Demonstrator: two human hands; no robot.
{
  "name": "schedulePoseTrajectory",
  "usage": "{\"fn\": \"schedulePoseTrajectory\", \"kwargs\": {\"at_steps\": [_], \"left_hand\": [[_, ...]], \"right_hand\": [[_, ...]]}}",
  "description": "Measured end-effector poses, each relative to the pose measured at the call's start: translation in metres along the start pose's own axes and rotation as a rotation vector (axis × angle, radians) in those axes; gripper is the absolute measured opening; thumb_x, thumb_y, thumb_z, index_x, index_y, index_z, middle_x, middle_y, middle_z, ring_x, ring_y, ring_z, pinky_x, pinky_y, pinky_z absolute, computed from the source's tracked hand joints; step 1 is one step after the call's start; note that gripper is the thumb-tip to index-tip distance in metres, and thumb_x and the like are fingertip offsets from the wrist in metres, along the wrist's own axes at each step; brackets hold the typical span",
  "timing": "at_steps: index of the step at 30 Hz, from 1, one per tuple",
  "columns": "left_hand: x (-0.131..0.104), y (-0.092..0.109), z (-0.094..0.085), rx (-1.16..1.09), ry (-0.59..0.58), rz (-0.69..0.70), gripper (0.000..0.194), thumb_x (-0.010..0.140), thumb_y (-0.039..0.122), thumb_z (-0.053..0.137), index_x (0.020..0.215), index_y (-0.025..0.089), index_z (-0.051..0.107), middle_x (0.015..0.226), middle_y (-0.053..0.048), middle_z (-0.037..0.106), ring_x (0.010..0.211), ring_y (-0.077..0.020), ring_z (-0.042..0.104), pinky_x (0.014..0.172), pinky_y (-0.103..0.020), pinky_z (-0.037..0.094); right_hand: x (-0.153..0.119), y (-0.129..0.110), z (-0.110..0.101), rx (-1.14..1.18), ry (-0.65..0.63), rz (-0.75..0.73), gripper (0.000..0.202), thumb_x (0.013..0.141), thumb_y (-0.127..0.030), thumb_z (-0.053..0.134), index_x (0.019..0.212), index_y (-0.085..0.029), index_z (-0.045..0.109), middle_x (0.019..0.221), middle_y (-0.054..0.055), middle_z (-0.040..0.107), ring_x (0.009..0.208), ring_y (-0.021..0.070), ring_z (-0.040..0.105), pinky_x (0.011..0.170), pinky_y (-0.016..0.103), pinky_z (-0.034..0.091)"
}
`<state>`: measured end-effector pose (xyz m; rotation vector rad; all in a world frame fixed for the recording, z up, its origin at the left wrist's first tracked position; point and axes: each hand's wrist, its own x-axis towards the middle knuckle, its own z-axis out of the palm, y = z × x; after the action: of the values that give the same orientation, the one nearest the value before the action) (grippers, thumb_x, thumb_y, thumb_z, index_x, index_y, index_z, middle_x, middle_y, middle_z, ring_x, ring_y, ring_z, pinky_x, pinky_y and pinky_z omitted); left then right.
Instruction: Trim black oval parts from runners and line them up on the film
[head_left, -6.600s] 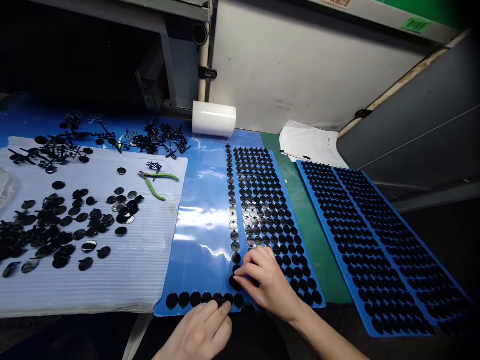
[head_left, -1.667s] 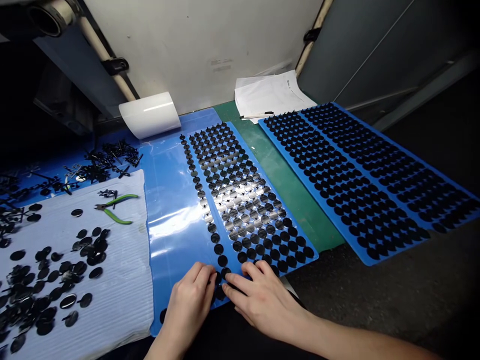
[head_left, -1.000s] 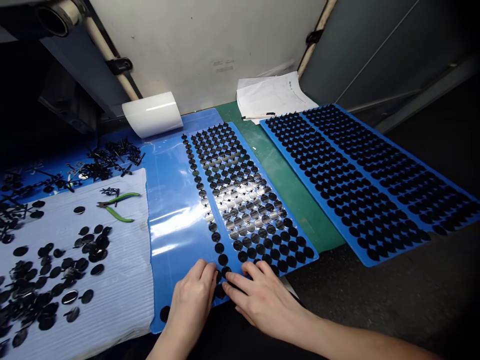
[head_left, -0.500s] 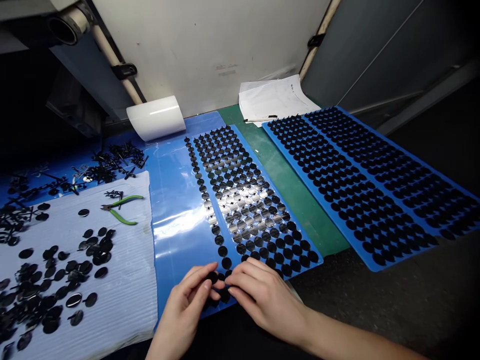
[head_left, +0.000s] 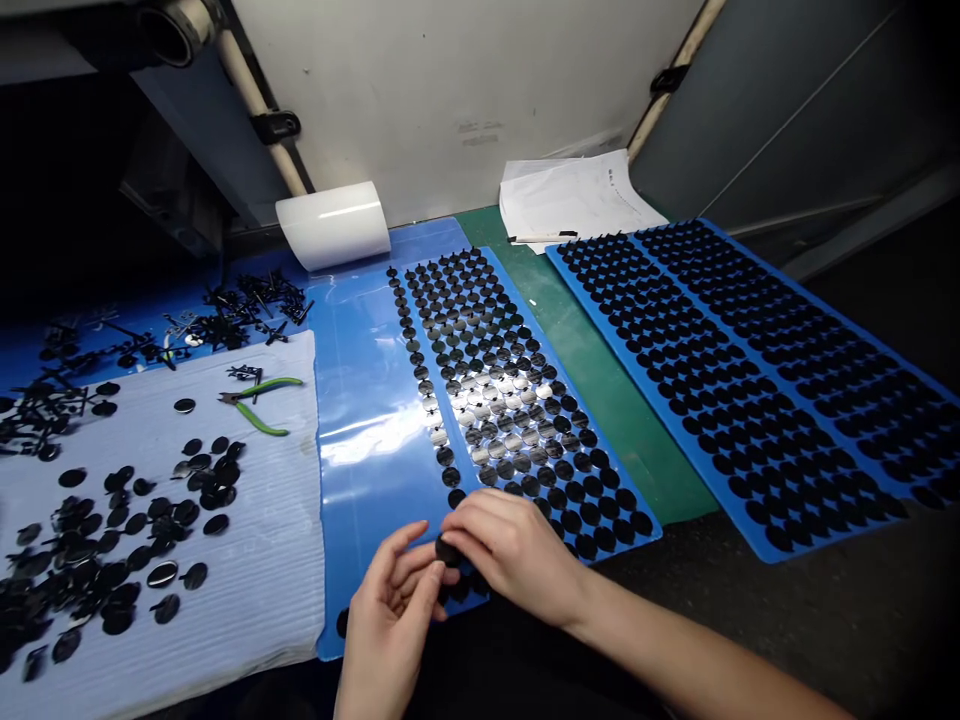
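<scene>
Fingertips (head_left: 459,518) of the right hand (head_left: 517,550), drawn together against its thumb, pinch a small black disc (head_left: 448,550) in the head view. The disc lies at the very end of that pinch, to the left of the right hand and just beside the left thumb. The left hand (head_left: 391,625) is half open, its index finger and thumb apart and the other fingers curled; whether it touches the disc or has something in its palm, I cannot tell.

Both hands are over the near edge of a blue sheet (head_left: 360,500), which bears a single column of discs (head_left: 425,387) and a wider block of discs (head_left: 562,424). A second blue sheet (head_left: 768,553), covered in discs, lies to the right across a green surface (head_left: 637,455). Left of the hands, loose discs (head_left: 105,576) and green-handled cutters (head_left: 268,387) rest on a pale ribbed mat (head_left: 277,500). Behind stand a white roll (head_left: 334,225) and, farther right, papers (head_left: 577,195).
</scene>
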<state>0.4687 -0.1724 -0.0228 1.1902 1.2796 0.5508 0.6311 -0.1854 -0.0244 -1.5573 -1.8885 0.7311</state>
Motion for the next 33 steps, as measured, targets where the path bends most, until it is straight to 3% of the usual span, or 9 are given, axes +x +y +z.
{"fn": "schedulePoseTrajectory", "kwargs": {"at_steps": [3, 6, 8, 13, 33], "left_hand": [[-0.007, -0.016, -0.005, 0.363, 0.093, 0.405, 0.022, 0.078, 0.019, 0.051, 0.1, 0.019, 0.051, 0.087, -0.006, 0.066, 0.065, -0.014, 0.06, 0.057, -0.025, 0.051], [-0.01, -0.029, -0.007, 0.705, 0.058, 0.861, 0.025, 0.072, 0.007, 0.056, 0.095, 0.016, 0.058, 0.086, -0.005, 0.067, 0.065, -0.0144, 0.055, 0.058, -0.027, 0.047], [-0.009, -0.033, -0.006, 0.833, 0.049, 1.0, 0.029, 0.069, 0.007, 0.06, 0.097, 0.014, 0.058, 0.092, -0.006, 0.068, 0.061, -0.0141, 0.051, 0.053, -0.026, 0.045], [-0.007, -0.031, -0.002, 0.951, 0.051, 0.997, 0.026, 0.071, 0.01, 0.059, 0.096, 0.012, 0.06, 0.098, -0.005, 0.067, 0.062, -0.0148, 0.049, 0.051, -0.027, 0.044], [-0.008, -0.04, -0.002, 1.019, -0.002, 0.913, 0.024, 0.075, 0.014, 0.054, 0.098, 0.013, 0.059, 0.105, -0.008, 0.063, 0.068, -0.0173, 0.051, 0.057, -0.03, 0.047]], "right_hand": [[0.014, 0.012, -0.002, -0.145, -0.026, -0.064, 0.014, 0.086, -0.022, 0.045, 0.085, -0.018, 0.058, 0.078, 0.003, 0.06, 0.073, 0.0143, 0.05, 0.065, 0.025, 0.039], [0.021, 0.017, -0.002, -0.273, -0.05, -0.122, 0.015, 0.085, -0.026, 0.047, 0.082, -0.019, 0.059, 0.075, 0.002, 0.059, 0.071, 0.0148, 0.047, 0.062, 0.025, 0.036], [0.023, 0.016, -0.001, -0.322, -0.063, -0.143, 0.014, 0.084, -0.026, 0.048, 0.081, -0.019, 0.06, 0.075, 0.002, 0.058, 0.072, 0.0151, 0.045, 0.062, 0.026, 0.034], [0.023, 0.013, 0.003, -0.367, -0.101, -0.151, 0.014, 0.084, -0.025, 0.048, 0.081, -0.019, 0.06, 0.074, 0.002, 0.057, 0.072, 0.0158, 0.043, 0.065, 0.029, 0.03], [0.023, 0.012, 0.01, -0.437, -0.094, -0.221, 0.017, 0.086, -0.021, 0.045, 0.079, -0.018, 0.061, 0.074, 0.003, 0.058, 0.072, 0.0159, 0.042, 0.064, 0.031, 0.026]]}}
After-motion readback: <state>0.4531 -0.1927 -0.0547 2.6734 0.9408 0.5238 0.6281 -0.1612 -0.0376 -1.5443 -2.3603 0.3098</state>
